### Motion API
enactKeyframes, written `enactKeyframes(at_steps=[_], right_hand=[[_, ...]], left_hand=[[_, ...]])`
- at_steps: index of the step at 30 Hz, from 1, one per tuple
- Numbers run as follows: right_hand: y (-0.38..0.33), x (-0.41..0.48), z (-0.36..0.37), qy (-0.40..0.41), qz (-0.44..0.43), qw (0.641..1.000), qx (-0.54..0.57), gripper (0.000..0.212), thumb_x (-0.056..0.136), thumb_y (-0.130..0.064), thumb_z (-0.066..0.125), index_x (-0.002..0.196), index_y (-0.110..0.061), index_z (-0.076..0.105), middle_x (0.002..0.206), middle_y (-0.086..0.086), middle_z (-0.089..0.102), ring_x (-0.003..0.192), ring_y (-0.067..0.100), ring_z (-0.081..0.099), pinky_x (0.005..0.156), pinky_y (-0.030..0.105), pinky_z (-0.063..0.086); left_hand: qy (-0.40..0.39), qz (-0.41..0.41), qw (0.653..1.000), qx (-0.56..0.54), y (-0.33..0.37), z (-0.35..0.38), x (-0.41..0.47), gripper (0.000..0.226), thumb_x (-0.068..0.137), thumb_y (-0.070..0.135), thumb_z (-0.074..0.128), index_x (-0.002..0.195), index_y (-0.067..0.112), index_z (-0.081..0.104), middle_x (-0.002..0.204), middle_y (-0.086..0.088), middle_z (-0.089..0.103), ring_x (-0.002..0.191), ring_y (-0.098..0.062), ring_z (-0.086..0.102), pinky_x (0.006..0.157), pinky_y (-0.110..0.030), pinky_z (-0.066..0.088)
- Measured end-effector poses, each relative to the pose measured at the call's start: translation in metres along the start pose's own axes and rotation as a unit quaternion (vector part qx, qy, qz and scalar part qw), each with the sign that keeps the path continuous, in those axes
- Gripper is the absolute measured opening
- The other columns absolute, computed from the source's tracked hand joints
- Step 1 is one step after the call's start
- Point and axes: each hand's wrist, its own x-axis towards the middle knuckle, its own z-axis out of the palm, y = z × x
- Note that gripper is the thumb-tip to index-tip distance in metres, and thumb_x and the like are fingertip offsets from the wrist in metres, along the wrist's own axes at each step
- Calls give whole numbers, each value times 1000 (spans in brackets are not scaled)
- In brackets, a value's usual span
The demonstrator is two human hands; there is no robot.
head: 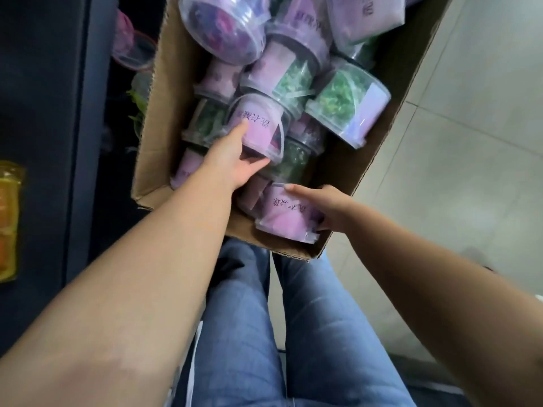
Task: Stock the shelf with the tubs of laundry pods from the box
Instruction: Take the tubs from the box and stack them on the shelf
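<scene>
**A:** Hands, quick note?

**B:** Both are in the box [152, 148]. The left hand [235, 160] grips the middle tub [258, 127], thumb on the pink label and fingers curled under its rim end. The right hand [329, 207] holds the near tub [282, 218] at the near-right corner, forefinger stretched along the top. Its other fingers are mostly hidden behind the tub.

**A:** And the stock?

**B:** Nearly all of it is in the box, heaped on its sides in layers. Some tubs show purple fill, and the green-filled tubs [343, 98] lie toward the far right. A couple of clear tubs [132, 45] show on the dark shelf [58, 113] to the left, but they are blurred.

**A:** What worries you?

**B:** I'd guess the pile. The middle tub lies on top of others, so pulling it out could set its neighbours rolling into the gap or against the near tub.

**A:** Grip?

**B:** It's one tub per hand on smooth plastic. The left hand holds close to the rim, and if that end is the lid it might pop or the tub could slide free. A thin handle loop arcs beside that tub and could catch on the one next to it.

**A:** The box itself?

**B:** Its near edge sits right above the person's knees [249, 318], and I can't tell what supports it. A two-handed tug toward the near side might shift it. Anything dropped over the right wall would land on the tiled floor [470, 142].
</scene>
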Motion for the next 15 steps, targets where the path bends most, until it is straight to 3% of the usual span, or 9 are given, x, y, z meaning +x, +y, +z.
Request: enactKeyframes(at_steps=[3, 7, 9, 11, 12, 14, 15], right_hand=[[1, -6, 0, 1, -1, 999, -34, 61, 66, -48, 77, 105, -8, 51, 78, 3, 47, 64, 16, 45, 61, 28, 44], [3, -26, -9, -18, 2, 1000, -10, 41, 70, -47, 74, 82, -13, 55, 65, 1, 46, 56, 14, 43, 56, 24, 38], [1, -36, -19, -34, 7, 998, 59, 36, 72, -49, 70, 79, -15, 59, 64, 2, 51, 57, 15, 48, 62, 26, 42], [-3, -38, -27, -44, -5, 992, 121, 44, 72, -53, 67, 95, -16, 62, 77, 2, 62, 69, 15, 56, 76, 28, 44], [-6, -38, -29, -42, -16, 989, 138, 57, 68, -56, 69, 108, -17, 60, 91, 3, 65, 80, 15, 59, 83, 28, 43], [-13, -35, -26, -41, -37, 983, 172, 79, 61, -57, 68, 128, -18, 52, 119, 3, 61, 105, 16, 58, 95, 29, 38], [-15, -31, -21, -39, -41, 978, 201, 81, 63, -55, 69, 133, -18, 47, 129, 3, 57, 116, 18, 53, 99, 30, 34]], left_hand=[[4, 34, 999, 37, 6, -12, -12, 40, 93, 14, 52, 131, 10, 42, 128, -15, 54, 88, -29, 59, 73, -46, 49], [10, 118, 979, 165, 27, -39, -40, 34, 92, 14, 54, 125, 15, 49, 118, -6, 59, 102, -23, 59, 63, -34, 51], [22, 169, 949, 265, 42, -54, -47, 39, 89, 13, 57, 127, 17, 49, 119, -4, 60, 106, -21, 59, 67, -34, 53], [22, 232, 896, 378, 60, -68, -46, 48, 86, 9, 61, 131, 21, 48, 120, -3, 60, 108, -19, 58, 85, -38, 51], [16, 259, 853, 454, 69, -73, -42, 56, 84, 9, 64, 134, 24, 46, 122, -1, 59, 109, -17, 56, 93, -37, 48], [10, 280, 759, 587, 83, -76, -34, 65, 80, 13, 68, 137, 29, 43, 129, 1, 57, 115, -17, 54, 102, -36, 41], [12, 283, 730, 621, 86, -73, -30, 64, 79, 15, 69, 137, 28, 45, 131, 1, 56, 118, -18, 53, 105, -35, 40]])
